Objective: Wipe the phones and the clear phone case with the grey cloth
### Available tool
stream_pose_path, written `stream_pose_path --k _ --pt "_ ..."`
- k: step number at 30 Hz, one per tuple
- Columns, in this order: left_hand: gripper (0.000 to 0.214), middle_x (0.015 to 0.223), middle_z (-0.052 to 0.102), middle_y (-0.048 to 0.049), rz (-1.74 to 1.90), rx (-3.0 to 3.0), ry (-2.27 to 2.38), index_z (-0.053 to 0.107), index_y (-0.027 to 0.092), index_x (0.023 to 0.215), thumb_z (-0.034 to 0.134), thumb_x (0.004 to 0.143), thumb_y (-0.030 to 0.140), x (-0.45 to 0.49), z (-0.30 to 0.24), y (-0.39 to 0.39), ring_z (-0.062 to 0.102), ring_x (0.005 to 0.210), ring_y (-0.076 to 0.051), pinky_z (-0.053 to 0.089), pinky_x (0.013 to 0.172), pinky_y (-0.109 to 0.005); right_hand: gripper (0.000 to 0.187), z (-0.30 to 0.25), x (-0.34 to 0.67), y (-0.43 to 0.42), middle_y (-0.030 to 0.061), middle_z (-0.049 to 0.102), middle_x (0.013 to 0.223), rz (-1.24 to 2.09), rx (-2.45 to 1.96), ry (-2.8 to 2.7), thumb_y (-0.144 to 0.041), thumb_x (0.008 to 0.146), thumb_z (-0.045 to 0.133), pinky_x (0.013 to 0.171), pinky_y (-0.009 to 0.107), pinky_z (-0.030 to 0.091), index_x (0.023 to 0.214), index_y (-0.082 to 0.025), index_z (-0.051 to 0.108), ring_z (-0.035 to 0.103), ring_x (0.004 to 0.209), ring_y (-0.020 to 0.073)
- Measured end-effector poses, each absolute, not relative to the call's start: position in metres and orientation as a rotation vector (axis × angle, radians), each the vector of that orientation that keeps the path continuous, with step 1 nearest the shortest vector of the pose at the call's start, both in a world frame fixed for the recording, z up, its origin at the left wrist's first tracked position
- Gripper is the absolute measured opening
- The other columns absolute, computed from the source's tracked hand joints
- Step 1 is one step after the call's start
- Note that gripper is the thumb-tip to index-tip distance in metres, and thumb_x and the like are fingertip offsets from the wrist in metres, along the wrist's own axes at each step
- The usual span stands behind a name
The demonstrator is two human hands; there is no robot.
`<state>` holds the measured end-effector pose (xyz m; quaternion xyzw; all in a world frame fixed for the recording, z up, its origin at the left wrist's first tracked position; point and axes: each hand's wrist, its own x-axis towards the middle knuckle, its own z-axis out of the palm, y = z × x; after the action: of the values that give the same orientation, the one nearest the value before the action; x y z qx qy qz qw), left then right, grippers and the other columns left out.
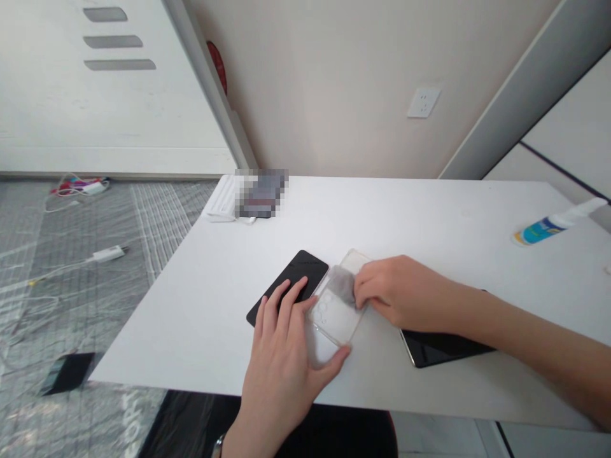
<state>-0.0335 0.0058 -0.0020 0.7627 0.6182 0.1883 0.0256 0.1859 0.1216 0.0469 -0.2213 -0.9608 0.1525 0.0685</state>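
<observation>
A clear phone case [333, 317] lies on the white table in front of me. My left hand [285, 346] braces its near end between thumb and index finger, while the other fingers stretch over a black phone [305, 267] beside it. On the case sits a grey cloth [344, 280], partly hidden by my right hand [384, 289], whose fingers are closed on it and press it against the case. A second black phone [429, 348] lies beneath my right forearm, which covers part of it.
A blue-and-white bottle [541, 230] lies tilted at the table's right side. At the far left corner are white items [222, 200] and a blurred-out dark object [262, 194]. On the floor are a charger [109, 254], cables and a dark flat object [69, 373]. A wall stands behind the table [191, 337].
</observation>
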Motion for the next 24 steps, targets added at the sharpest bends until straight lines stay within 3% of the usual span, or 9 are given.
stream_pose_path --k 3,6,8,12,14,16,20,24 --pt "0.061 0.152 0.048 -0.0168 0.582 2.349 1.906 0.049 0.019 0.128 0.070 0.084 0.056 -0.033 -0.001 0.006 0.035 0.146 -0.039 0.038 0.116 -0.066 0.028 0.047 0.194 0.141 0.0124 0.077 0.103 0.331 -0.877 -2.822 0.000 0.089 0.051 0.082 0.038 0.056 0.089 -0.014 0.076 0.072 0.093 0.0261" --pt "0.060 0.154 0.046 -0.0168 0.590 2.343 1.902 0.048 0.019 0.128 0.070 0.085 0.054 -0.032 -0.001 0.006 0.035 0.146 -0.039 0.037 0.117 -0.066 0.036 0.036 0.188 0.137 0.0181 0.070 0.127 0.322 -0.826 -2.824 -0.001 0.092 0.046 0.091 0.045 0.055 0.116 -0.010 0.072 0.068 0.111 0.0306" --pt "0.061 0.155 0.046 -0.0167 0.592 2.344 1.910 0.047 0.019 0.129 0.070 0.085 0.054 -0.032 -0.001 0.006 0.034 0.147 -0.039 0.036 0.117 -0.066 0.041 0.029 0.179 0.121 0.0177 0.063 0.139 0.386 -0.684 -2.856 -0.003 0.093 0.047 0.101 0.044 0.053 0.129 -0.010 0.065 0.063 0.123 0.0281" --pt "0.048 0.155 0.046 -0.0171 0.591 2.347 1.920 0.048 0.021 0.113 0.072 0.083 0.050 -0.032 -0.001 0.006 0.034 0.147 -0.039 0.036 0.118 -0.066 0.033 0.033 0.168 0.091 0.0037 0.074 0.121 0.561 -0.418 -2.911 -0.009 0.090 0.058 0.099 0.025 0.053 0.118 -0.020 0.071 0.068 0.112 0.0156" --pt "0.049 0.155 0.046 -0.0177 0.581 2.358 1.926 0.048 0.021 0.113 0.071 0.083 0.051 -0.033 -0.001 0.006 0.035 0.147 -0.039 0.037 0.117 -0.066 0.027 0.040 0.173 0.094 0.0020 0.078 0.107 0.567 -0.474 -2.907 -0.008 0.088 0.059 0.092 0.025 0.055 0.105 -0.021 0.074 0.072 0.100 0.0159" --pt "0.057 0.154 0.047 -0.0181 0.565 2.368 1.933 0.048 0.019 0.123 0.070 0.084 0.054 -0.033 -0.001 0.007 0.036 0.146 -0.039 0.038 0.116 -0.066 0.026 0.044 0.183 0.109 0.0061 0.079 0.102 0.509 -0.642 -2.871 -0.005 0.088 0.056 0.090 0.031 0.057 0.098 -0.019 0.076 0.073 0.094 0.0199" --pt "0.060 0.152 0.048 -0.0184 0.556 2.372 1.929 0.047 0.018 0.126 0.068 0.085 0.056 -0.034 -0.002 0.008 0.035 0.146 -0.039 0.037 0.117 -0.067 0.035 0.038 0.194 0.138 0.0173 0.074 0.120 0.394 -0.867 -2.783 -0.001 0.090 0.047 0.096 0.047 0.055 0.111 -0.011 0.074 0.071 0.108 0.0294" --pt "0.059 0.152 0.048 -0.0192 0.580 2.378 1.930 0.047 0.018 0.125 0.069 0.085 0.055 -0.033 -0.002 0.007 0.035 0.147 -0.039 0.037 0.117 -0.065 0.048 0.030 0.181 0.119 0.0167 0.060 0.145 0.510 -0.705 -2.797 -0.004 0.090 0.050 0.111 0.045 0.047 0.137 -0.010 0.061 0.057 0.134 0.0275"
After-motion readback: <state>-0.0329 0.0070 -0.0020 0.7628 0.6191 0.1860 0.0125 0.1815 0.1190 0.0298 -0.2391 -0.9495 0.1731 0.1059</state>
